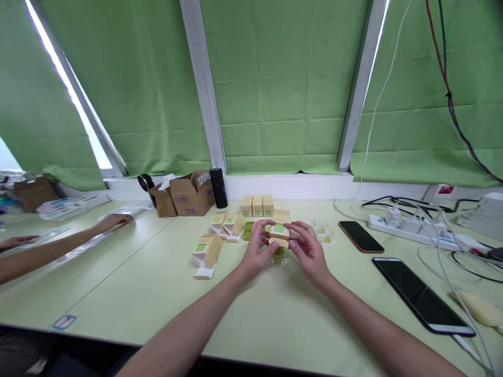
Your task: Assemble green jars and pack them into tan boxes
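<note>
A small kraft cardboard box [280,235] with a green label is held up in front of me, its bottom flap sticking out toward me. My left hand [256,250] grips its left side, the thumb near the flap. On the right side, the fingers of my right hand [312,254] are closed on the same box. Just below it stands a small clear cup [279,256] with yellow-green contents. Beside my left hand are green containers [247,230], partly hidden. Left of them lie open kraft boxes [207,252] with their white-lined flaps out.
Three closed kraft boxes [257,206] stand behind my hands. Clear cups [322,230], two phones [422,293] and a power strip [412,230] with tangled cables are on the right. Brown cartons [192,196] and a black cylinder [218,188] stand at the back. Another person's arm [66,246] reaches in from the left.
</note>
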`<state>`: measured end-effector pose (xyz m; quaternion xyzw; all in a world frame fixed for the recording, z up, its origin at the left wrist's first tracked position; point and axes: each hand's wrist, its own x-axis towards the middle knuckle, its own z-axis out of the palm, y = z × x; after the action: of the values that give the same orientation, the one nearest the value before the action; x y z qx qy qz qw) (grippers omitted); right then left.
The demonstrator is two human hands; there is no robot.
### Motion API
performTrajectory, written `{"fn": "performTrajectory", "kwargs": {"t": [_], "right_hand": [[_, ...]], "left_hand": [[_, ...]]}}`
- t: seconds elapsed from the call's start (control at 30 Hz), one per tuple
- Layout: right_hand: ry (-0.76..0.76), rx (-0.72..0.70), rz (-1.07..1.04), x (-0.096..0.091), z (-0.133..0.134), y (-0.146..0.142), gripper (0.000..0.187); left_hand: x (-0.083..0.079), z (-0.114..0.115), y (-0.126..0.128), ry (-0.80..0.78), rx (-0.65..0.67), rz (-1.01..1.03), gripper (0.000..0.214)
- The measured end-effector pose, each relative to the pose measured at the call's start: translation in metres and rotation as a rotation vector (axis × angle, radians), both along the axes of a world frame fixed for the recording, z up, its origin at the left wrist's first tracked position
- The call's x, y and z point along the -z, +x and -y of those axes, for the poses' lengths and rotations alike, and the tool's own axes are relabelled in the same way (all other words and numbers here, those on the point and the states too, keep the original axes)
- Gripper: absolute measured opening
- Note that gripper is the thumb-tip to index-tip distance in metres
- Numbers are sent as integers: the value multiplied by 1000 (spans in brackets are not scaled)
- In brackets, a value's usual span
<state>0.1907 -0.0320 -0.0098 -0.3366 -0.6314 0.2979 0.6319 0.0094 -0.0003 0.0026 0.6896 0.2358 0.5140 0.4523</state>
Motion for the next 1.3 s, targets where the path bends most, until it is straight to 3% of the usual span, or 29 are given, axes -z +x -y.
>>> {"fn": "performTrajectory", "kwargs": {"t": [0.4,0.93,1.3], "right_hand": [[29,-1,19,-2,3,-1,37],[40,22,35,-3,5,-3,39],[26,36,9,-3,2,-3,39]], "left_hand": [[-1,0,0,-50,6,40,51],[-4,3,2,21,-75,-34,48],[-8,5,0,150,-104,-108,45]]}}
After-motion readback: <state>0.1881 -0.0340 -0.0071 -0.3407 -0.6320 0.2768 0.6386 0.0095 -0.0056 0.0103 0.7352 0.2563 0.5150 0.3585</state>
